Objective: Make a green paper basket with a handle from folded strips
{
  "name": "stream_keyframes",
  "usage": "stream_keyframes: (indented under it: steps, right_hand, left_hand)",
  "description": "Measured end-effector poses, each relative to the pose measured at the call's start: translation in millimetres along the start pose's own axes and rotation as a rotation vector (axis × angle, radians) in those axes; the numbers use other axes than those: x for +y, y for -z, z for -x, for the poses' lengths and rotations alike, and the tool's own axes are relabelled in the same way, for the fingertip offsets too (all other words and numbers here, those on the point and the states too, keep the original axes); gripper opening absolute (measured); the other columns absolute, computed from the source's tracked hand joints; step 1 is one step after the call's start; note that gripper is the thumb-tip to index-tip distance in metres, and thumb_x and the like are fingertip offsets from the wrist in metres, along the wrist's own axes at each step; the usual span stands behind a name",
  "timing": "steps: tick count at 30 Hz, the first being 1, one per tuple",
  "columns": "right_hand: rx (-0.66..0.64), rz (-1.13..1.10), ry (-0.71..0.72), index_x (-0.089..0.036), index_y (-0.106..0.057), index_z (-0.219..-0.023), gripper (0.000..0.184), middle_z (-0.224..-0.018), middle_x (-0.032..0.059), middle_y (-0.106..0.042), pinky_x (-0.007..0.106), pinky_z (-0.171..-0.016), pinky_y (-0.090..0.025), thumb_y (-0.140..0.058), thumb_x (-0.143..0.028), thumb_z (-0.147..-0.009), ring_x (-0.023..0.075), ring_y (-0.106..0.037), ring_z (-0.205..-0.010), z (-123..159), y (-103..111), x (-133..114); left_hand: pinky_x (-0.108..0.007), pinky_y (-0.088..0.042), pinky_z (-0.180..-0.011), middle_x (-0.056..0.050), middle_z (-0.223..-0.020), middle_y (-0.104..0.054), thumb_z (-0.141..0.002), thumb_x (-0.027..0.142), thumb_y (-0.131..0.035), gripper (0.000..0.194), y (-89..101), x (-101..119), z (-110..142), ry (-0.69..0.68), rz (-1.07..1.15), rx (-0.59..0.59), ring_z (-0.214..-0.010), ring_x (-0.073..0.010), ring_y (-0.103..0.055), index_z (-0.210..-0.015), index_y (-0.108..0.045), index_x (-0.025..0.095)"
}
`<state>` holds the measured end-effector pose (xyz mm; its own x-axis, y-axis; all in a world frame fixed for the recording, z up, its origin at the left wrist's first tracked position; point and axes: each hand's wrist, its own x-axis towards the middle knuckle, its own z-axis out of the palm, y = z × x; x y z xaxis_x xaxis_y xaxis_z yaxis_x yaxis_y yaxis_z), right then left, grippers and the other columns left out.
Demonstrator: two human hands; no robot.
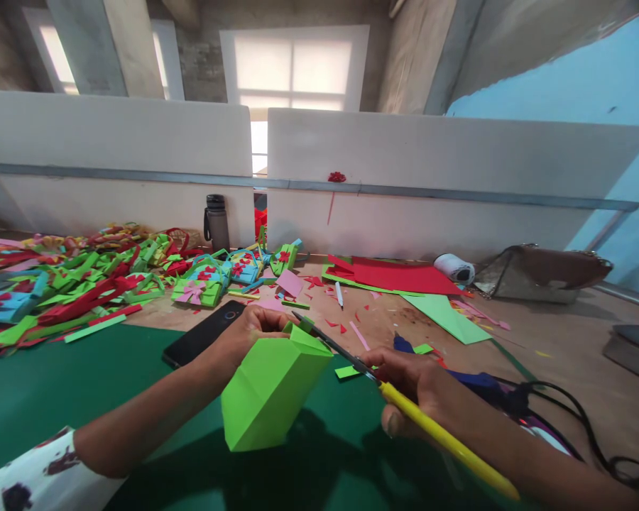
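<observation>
My left hand is closed on the top edge of a bright green folded paper bag, which hangs tilted above a dark green mat. In my right hand are yellow-handled scissors, seen edge-on. Their dark blades point up and left, and the tips lie at the bag's upper edge beside my left fingers. Whether the blades are parted does not show. Behind my left wrist rests a black phone. A small green paper strip lies between the bag and my right hand.
Many coloured paper bags and strips are heaped at the left. Behind stand a grey bottle and white panels. Red paper sheets, a white marker, a handbag and a black cable lie rightward.
</observation>
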<state>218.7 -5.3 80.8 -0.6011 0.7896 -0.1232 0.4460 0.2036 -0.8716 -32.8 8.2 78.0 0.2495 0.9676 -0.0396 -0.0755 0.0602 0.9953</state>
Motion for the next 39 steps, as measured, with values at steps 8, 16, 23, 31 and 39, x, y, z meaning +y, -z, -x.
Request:
stream_keyframes:
  steps: [8,16,23,31,39]
  right_hand:
    - [0.355,0.431,0.018,-0.019,-0.056,-0.105,0.040,-0.085,0.0017,-0.063,0.024,-0.063,-0.044,-0.067,-0.035,-0.071,0.0163,-0.058,-0.074,-27.5,16.1,-9.5]
    - [0.327,0.797,-0.098,-0.016,-0.055,-0.114,0.029,-0.114,0.0075,-0.058,0.041,-0.080,-0.050,-0.054,-0.033,-0.089,0.0201,-0.059,-0.095,-120.9,30.8,21.9]
    - [0.248,0.830,-0.104,-0.017,-0.054,-0.116,0.031,-0.117,0.0079,-0.056,0.041,-0.080,-0.051,-0.055,-0.032,-0.089,0.0207,-0.059,-0.097,-135.8,23.7,27.8]
    - [0.142,0.557,0.205,-0.017,-0.066,-0.075,0.025,-0.060,-0.0048,-0.054,0.020,-0.051,-0.036,-0.051,-0.032,-0.088,0.0076,-0.046,-0.056,-63.8,8.4,-42.6]
    - [-0.014,0.173,0.252,-0.014,-0.071,-0.071,0.017,-0.054,-0.0048,-0.050,0.021,-0.046,-0.026,-0.059,-0.027,-0.076,0.0066,-0.038,-0.050,-51.1,1.7,-35.9]
  left_hand:
    - [-0.021,-0.046,-0.054,-0.011,-0.092,-0.073,-0.068,0.032,-0.073,0.023,5.5,-6.6,-2.6,-0.134,-0.134,-0.111,-0.066,-0.0163,-0.064,-0.078,-0.074,0.012]
    - [-0.027,-0.052,-0.076,-0.009,-0.096,-0.073,-0.079,0.015,-0.060,0.016,1.0,-11.6,1.1,-0.554,-0.350,-0.116,-0.086,-0.0196,-0.068,-0.087,-0.074,0.015]
    - [-0.024,-0.053,-0.079,-0.007,-0.091,-0.074,-0.078,0.007,-0.055,0.021,-3.4,-11.3,4.6,-0.677,-0.464,-0.096,-0.085,-0.0173,-0.069,-0.085,-0.074,0.014]
    - [-0.017,-0.047,-0.053,-0.004,-0.070,-0.074,-0.079,0.012,-0.053,0.022,-5.7,-9.6,7.2,-0.692,-0.688,-0.031,-0.057,-0.0125,-0.065,-0.085,-0.075,0.014]
    - [-0.012,-0.037,-0.043,0.002,-0.049,-0.061,-0.077,0.009,-0.050,0.024,-11.3,-11.2,10.1,-0.723,-0.778,-0.036,-0.041,-0.0054,-0.049,-0.080,-0.074,0.010]
